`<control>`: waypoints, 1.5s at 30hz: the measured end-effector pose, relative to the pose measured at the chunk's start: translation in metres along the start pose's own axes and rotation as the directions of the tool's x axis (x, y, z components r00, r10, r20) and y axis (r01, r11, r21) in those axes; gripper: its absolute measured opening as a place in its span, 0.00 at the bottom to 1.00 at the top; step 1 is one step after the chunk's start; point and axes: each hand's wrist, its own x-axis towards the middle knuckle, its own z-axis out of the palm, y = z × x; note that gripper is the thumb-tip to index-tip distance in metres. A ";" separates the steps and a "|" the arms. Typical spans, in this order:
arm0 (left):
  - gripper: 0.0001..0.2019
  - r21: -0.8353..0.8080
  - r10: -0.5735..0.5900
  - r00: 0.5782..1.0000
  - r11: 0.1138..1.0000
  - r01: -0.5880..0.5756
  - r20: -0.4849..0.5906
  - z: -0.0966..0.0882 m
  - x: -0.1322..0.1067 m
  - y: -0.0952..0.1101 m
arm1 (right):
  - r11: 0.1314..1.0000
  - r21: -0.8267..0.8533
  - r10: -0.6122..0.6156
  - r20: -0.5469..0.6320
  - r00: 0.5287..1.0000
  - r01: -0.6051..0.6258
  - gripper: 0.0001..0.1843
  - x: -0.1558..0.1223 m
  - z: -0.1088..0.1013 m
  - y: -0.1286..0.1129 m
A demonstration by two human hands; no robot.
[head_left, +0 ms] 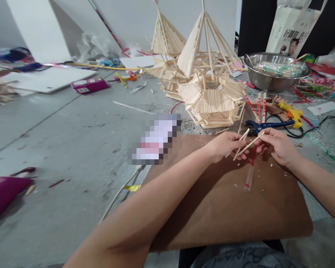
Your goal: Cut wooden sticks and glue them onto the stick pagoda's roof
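Note:
My left hand (227, 146) is closed on thin pale wooden sticks (242, 142), which look like short lengths of chopstick. My right hand (277, 146) pinches the upper end of another wooden stick (251, 144), which slants down to the fingers of my left hand. Below my hands, a clear plastic wrapper (249, 176) with red print lies on the brown board (226, 212). Just beyond my hands are blue-handled cutters (268, 125). Small pale chips are scattered on the board.
Behind the board stands a stick-built model (212, 100) with pointed roofs. To its right are wrapped chopsticks (258, 106), a yellow glue gun (294, 113) with a cord and a steel bowl (276, 80). A blurred-out phone (156, 139) lies left, its cable (120, 190) running nearby.

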 end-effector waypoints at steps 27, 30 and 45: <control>0.18 0.977 0.122 0.973 0.107 0.185 -0.197 -0.036 -0.012 0.019 | 0.011 -0.854 -0.445 0.462 0.767 0.520 0.11 0.001 -0.012 0.016; 0.14 0.977 0.171 0.963 0.079 0.198 -0.209 -0.035 -0.012 0.018 | 0.015 -0.854 -0.433 0.463 0.773 0.519 0.11 0.000 -0.012 0.017; 0.16 0.966 0.233 0.943 -0.038 0.254 -0.239 -0.028 -0.014 0.016 | 0.007 -0.869 -0.390 0.454 0.801 0.496 0.12 0.000 -0.012 0.017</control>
